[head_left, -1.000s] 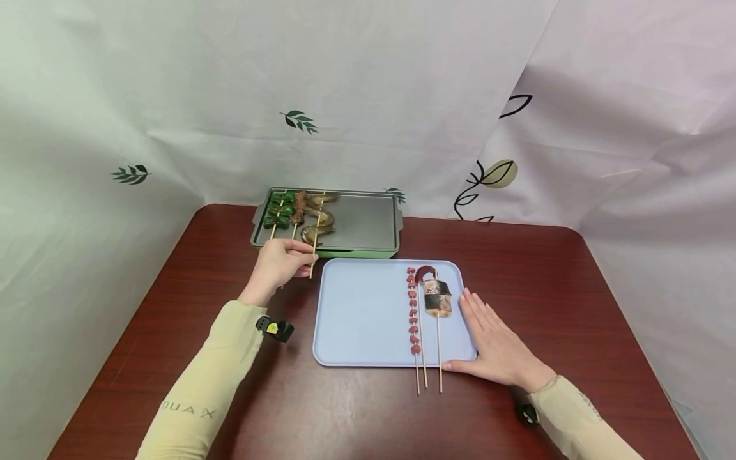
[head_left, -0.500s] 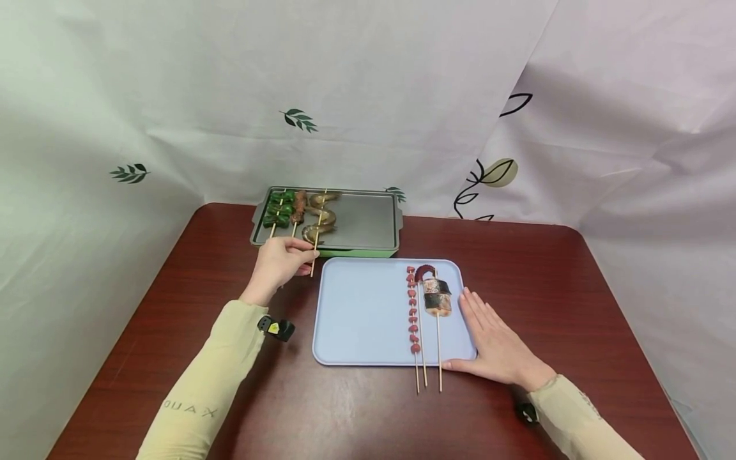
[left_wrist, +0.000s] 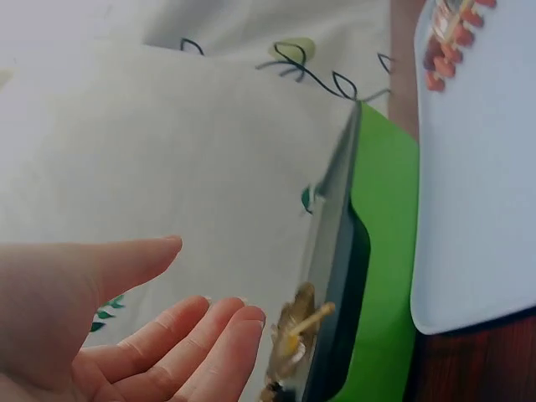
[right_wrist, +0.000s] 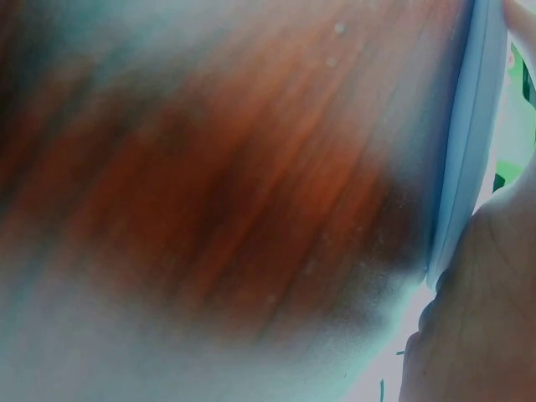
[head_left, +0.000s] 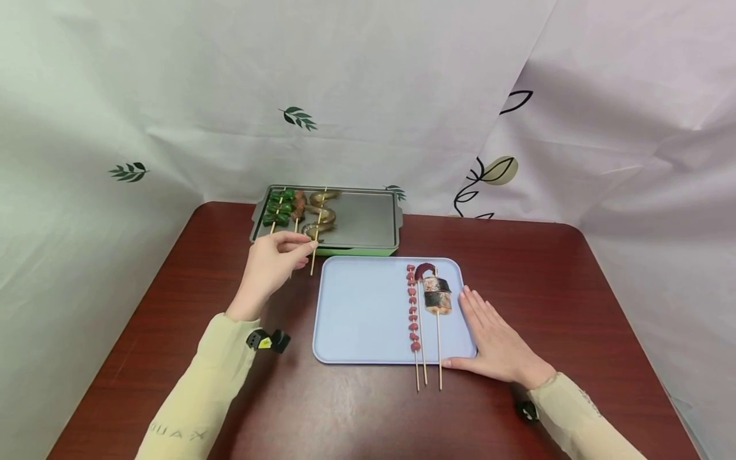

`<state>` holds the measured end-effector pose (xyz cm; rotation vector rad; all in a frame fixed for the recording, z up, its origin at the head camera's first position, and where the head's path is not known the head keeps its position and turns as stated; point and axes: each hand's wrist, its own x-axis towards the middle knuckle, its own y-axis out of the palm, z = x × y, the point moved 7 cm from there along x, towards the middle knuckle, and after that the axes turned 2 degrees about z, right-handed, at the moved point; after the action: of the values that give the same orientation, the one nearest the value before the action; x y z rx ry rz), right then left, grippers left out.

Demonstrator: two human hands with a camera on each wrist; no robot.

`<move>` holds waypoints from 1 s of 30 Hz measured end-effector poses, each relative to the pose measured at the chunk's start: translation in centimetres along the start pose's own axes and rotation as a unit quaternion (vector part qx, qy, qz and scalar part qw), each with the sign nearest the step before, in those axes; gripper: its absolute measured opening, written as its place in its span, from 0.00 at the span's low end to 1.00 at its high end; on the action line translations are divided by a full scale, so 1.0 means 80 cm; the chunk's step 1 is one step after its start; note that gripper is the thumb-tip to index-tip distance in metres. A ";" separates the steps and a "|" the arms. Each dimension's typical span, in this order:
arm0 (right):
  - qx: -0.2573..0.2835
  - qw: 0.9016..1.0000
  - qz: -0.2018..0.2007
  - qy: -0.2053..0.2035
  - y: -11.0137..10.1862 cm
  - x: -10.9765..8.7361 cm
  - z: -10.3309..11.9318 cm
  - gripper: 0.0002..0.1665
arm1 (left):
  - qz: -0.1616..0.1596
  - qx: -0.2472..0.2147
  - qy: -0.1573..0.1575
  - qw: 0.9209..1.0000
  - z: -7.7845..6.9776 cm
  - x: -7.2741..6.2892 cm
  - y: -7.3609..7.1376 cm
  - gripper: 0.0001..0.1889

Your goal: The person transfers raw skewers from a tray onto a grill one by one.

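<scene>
In the head view my left hand is just in front of a small grill plate, beside the stick of a shrimp skewer. The left wrist view shows the thumb and fingers spread apart, nothing between them, with the skewer's stick end a little beyond the fingertips. The shrimp skewer lies on the plate right of a brown meat skewer and a green pepper skewer. My right hand rests flat along the right edge of a pale blue tray, fingers straight.
On the tray's right half lie a skewer of small red pieces, a dark red curled tentacle skewer and a thick skewer with black-banded pieces; their sticks overhang the front edge. A dark red table and white curtain surround them.
The left hand has let go of the shrimp skewer's stick and drawn slightly left. The skewer stays on the grill plate. My right hand has stayed on the tray's edge.
</scene>
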<state>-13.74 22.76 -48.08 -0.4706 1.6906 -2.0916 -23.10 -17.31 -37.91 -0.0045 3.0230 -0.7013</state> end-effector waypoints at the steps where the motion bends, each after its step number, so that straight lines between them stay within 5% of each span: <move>1: 0.000 1.000 0.000 -0.001 0.000 0.000 0.000 0.77 | 0.000 -0.009 0.003 1.000 -0.002 -0.002 0.000 0.19; 17: 0.011 1.000 0.012 0.012 0.000 0.001 0.001 0.78 | 0.026 -0.093 0.022 0.995 -0.017 -0.048 0.025 0.17; 30: 0.006 1.000 0.005 0.004 -0.002 0.001 0.002 0.77 | 0.069 -0.051 0.021 0.996 -0.009 -0.076 0.072 0.15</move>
<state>-13.75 22.62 -47.90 -0.4495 1.6809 -2.0979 -17.00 -11.74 -39.62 0.2174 3.0588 -0.5413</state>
